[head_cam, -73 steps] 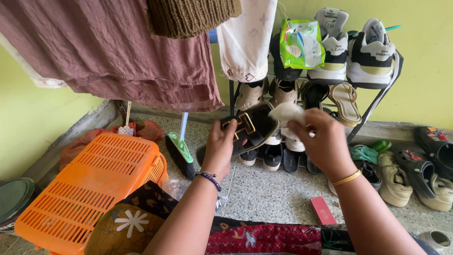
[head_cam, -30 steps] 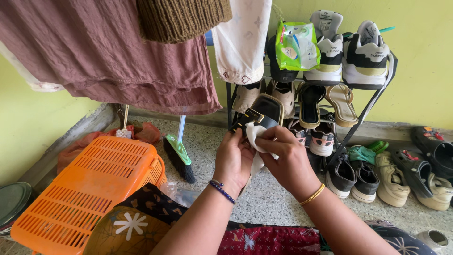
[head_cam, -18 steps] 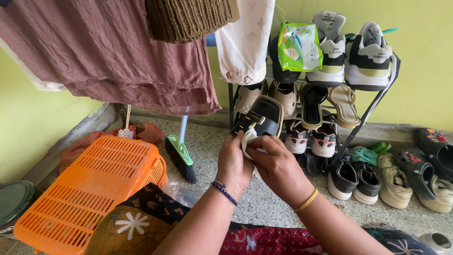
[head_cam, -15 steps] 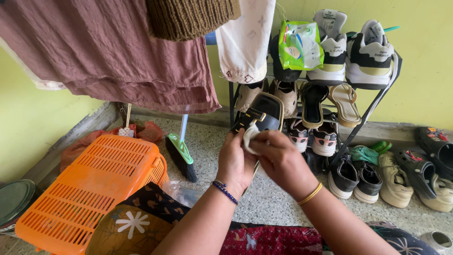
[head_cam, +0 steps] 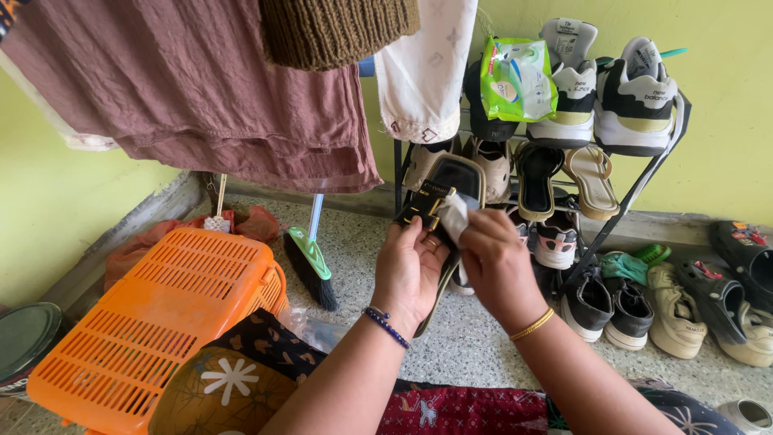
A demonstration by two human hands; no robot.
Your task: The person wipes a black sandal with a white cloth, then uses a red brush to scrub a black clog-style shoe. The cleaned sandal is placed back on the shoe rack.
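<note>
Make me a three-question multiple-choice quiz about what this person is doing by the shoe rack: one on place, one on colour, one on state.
1. Where does the broom lie?
A. between basket and shoe rack
B. on the rack's top shelf
C. inside the basket

2. What colour is the basket?
A. blue
B. orange
C. white

3. How is the black sandal?
A. lying on the floor
B. stored on the rack
C. held in hand

Answers: 1 A, it lies on the floor left of the shoe rack. 2 B, its slats are orange. 3 C, the left hand grips it while the right hand presses a white cloth to it.

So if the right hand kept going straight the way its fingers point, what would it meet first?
The right hand already presses a white cloth against the black sandal; beyond it, probably the shoe rack, though depth is unclear.
</note>
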